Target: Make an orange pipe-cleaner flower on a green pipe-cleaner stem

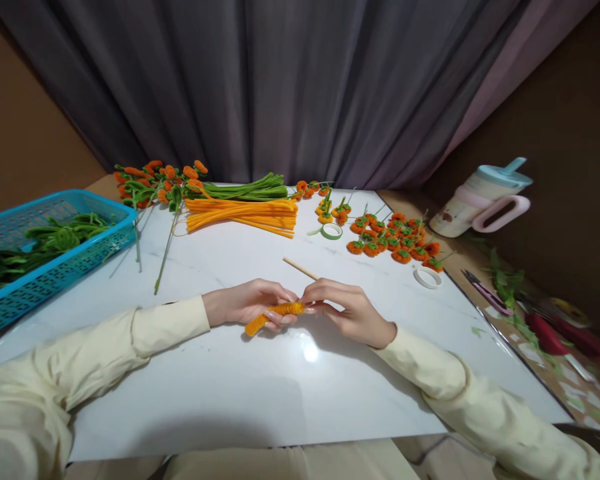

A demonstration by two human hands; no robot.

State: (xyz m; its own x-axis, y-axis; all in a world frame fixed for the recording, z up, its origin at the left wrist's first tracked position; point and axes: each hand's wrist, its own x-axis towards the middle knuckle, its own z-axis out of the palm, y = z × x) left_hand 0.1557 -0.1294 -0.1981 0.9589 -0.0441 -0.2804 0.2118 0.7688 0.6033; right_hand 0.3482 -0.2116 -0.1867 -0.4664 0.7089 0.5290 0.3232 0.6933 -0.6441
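Note:
Near the middle of the white table, my left hand (260,303) has its fingers closed round a coiled orange-yellow chenille piece (275,318), whose lower left end sticks out below the fingers. My right hand (347,310) pinches at the coil's right end, its fingertips close to those of my left hand. A thin wooden stick (300,268) points up and left from behind the right fingers, held in that hand. Behind the hands lie a bundle of orange chenille stems (243,217) and a bundle of green stems (250,189).
A blue basket (75,257) with green leaves stands at the left. Orange flowers on stems (165,180) lie at the back left, small orange flower heads (395,237) at the right. Tape rolls (427,278), a tumbler (480,200), snips (487,293) and red-handled tools (547,333) are also at right.

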